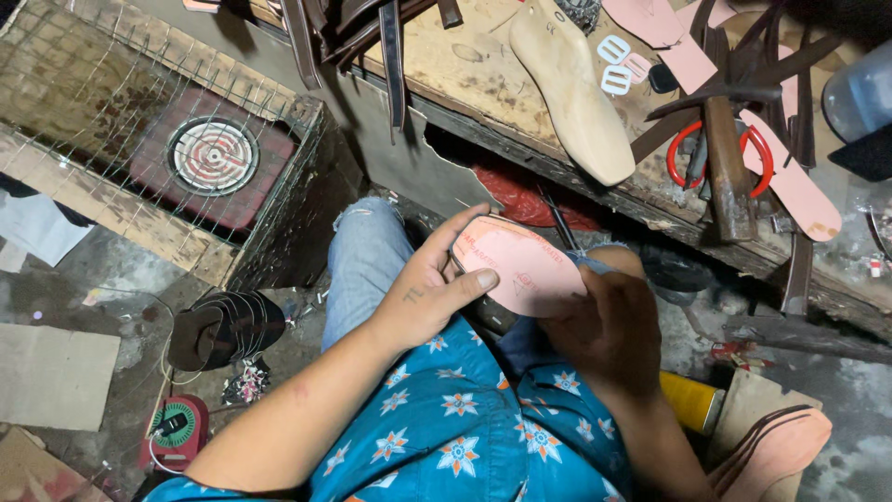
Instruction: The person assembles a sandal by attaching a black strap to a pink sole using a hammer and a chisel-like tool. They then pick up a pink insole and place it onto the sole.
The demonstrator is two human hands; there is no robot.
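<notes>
At far left, a round heater coil (213, 155) sits in a wire-covered box, and nearer, a dark sandal (226, 327) lies on the floor. Over my lap, my left hand (429, 288) grips the heel end of a pink insole (520, 265), thumb along its near edge and fingers curled over the far edge. My right hand (609, 327) holds the toe end from below, closed around it. I judge I am fitting or pressing this insole onto a sole beneath; the next move calls for steady pressure along the edges. Farther right, a wooden shoe last (569, 88) and red-handled scissors (717, 149) rest on the worktop (465, 56).
</notes>
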